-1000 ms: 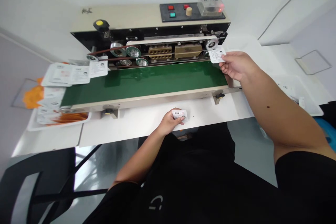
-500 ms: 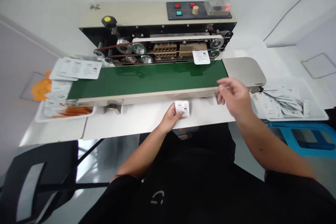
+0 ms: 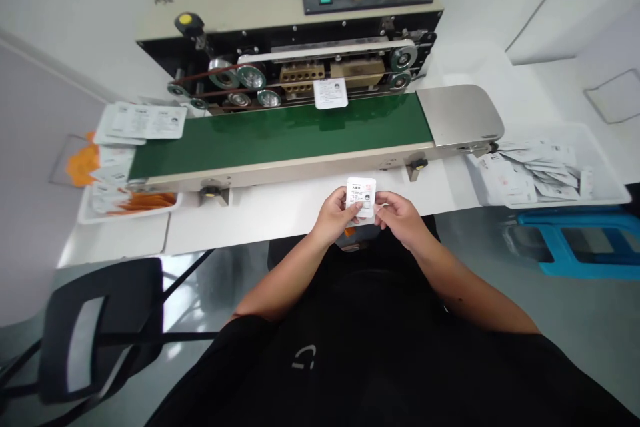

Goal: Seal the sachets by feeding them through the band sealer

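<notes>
Just below the middle of the frame, the left hand (image 3: 334,217) grips 1 white packet (image 3: 356,191), and the right hand (image 3: 400,215) pinches its right edge. Readying this packet seems the step now; moving it calls for a soft grip. Higher up, another packet (image 3: 330,97) meets the machine (image 3: 225,10).

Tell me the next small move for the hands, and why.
Probably, let the right hand take the held packet from the left hand: the left grips it, the right is at its edge, and another packet sits midway along the machine.
</notes>
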`<action>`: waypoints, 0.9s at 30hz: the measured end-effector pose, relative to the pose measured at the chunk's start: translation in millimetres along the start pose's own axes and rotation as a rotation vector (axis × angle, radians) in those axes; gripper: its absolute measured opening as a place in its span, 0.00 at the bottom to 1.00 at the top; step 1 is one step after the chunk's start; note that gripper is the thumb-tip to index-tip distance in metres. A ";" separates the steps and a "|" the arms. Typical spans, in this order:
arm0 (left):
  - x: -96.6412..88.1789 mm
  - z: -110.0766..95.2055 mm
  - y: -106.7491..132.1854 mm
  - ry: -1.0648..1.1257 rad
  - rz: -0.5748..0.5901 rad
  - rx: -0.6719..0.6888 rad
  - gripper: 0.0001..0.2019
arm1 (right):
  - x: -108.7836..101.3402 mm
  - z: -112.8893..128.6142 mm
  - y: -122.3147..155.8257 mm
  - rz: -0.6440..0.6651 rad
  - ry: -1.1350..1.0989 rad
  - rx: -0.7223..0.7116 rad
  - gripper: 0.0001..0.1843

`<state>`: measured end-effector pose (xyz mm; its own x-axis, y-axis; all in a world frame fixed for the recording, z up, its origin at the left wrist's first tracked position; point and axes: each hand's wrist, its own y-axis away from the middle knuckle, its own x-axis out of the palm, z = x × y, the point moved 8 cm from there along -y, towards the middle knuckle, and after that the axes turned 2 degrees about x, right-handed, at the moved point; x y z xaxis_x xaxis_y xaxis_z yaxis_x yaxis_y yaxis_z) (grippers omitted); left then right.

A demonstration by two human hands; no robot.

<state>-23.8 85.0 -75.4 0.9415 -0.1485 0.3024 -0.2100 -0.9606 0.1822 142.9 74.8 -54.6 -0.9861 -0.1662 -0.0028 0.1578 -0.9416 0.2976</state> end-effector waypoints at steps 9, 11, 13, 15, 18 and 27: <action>-0.2 3.8 -1.8 -0.199 0.020 0.067 0.22 | 2.6 -5.7 2.6 0.019 -0.034 0.002 0.19; -12.4 1.2 -5.6 -0.276 0.050 0.112 0.21 | -5.5 -1.0 2.3 -0.003 -0.045 0.000 0.18; -27.8 -0.5 -10.0 -0.318 0.046 0.136 0.21 | -17.6 9.0 1.8 -0.040 -0.068 -0.020 0.18; -41.3 -1.8 -13.8 -0.313 0.023 0.144 0.22 | -34.0 24.9 0.8 -0.086 -0.088 -0.048 0.18; -49.3 -2.7 -17.0 -0.275 0.017 0.145 0.22 | -66.9 57.6 -3.1 -0.179 -0.088 -0.085 0.16; -42.5 3.2 -18.2 -0.286 0.085 0.142 0.21 | -160.3 152.7 -65.0 -0.361 -0.095 -0.098 0.08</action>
<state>-59.1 108.0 -94.6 0.9621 -0.2707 0.0322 -0.2717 -0.9619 0.0296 282.7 207.4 72.3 -0.9789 0.2045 -0.0006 -0.2004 -0.9588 0.2013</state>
